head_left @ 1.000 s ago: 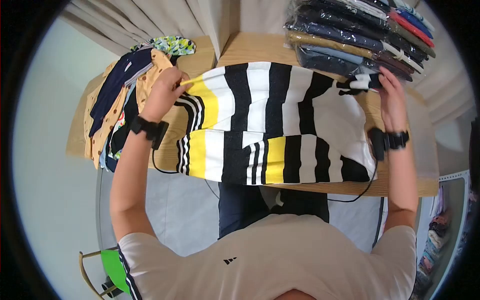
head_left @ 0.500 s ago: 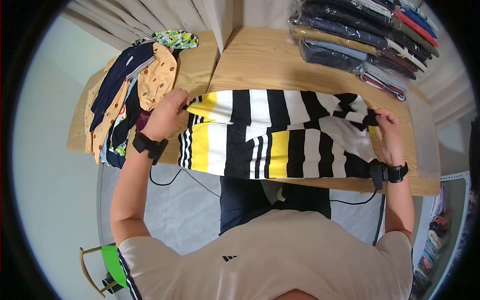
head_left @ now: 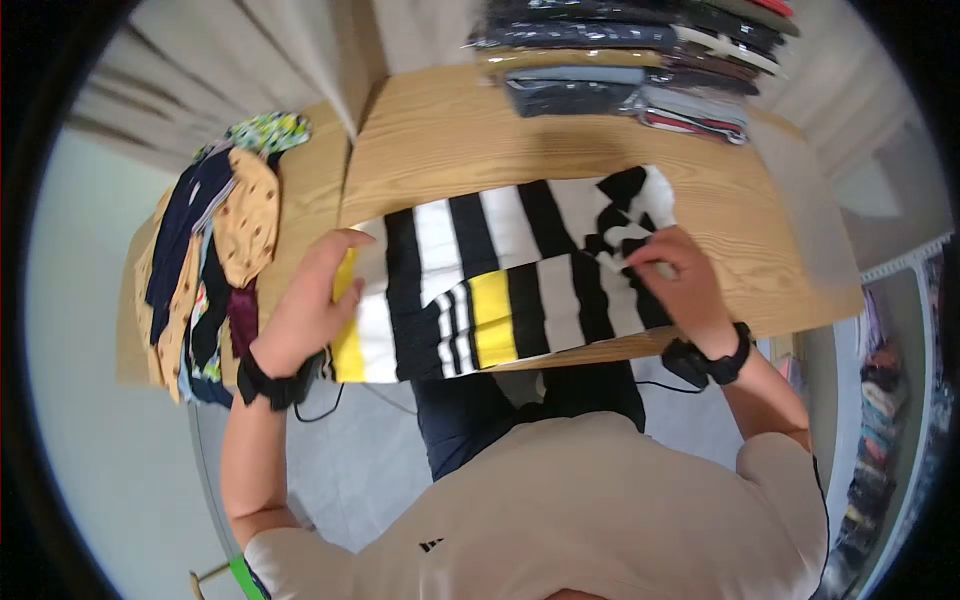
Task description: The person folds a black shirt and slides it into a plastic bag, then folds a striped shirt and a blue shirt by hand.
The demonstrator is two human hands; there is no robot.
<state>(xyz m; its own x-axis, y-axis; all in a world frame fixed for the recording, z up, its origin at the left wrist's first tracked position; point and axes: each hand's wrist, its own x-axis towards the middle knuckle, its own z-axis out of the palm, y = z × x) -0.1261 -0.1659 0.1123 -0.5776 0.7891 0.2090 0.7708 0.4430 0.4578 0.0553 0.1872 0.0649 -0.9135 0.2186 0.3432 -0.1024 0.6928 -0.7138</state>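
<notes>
A long-sleeved top (head_left: 435,285) with black, white and yellow stripes lies folded lengthwise across the table near my body. One sleeve, with a yellow band, runs along its front half. My left hand (head_left: 308,300) rests at the yellow left end, thumb and fingers apart on the cloth. Over the right end, where the fabric is bunched, my right hand (head_left: 685,285) has its fingertips pinched together at the top's fabric. Dark straps with a small device sit on both wrists.
A heap of loose clothes (head_left: 205,265) lies on the left of the wooden table (head_left: 420,135). Stacked at the back right are several folded garments in clear plastic (head_left: 600,60). A shelf holding more clothes (head_left: 872,440) stands at the lower right. Thin cables hang by the front edge.
Both ends of the top were held out by my hands before. Now my left hand has loosened over its end, and my right hand has come inward. The view has shifted too.
</notes>
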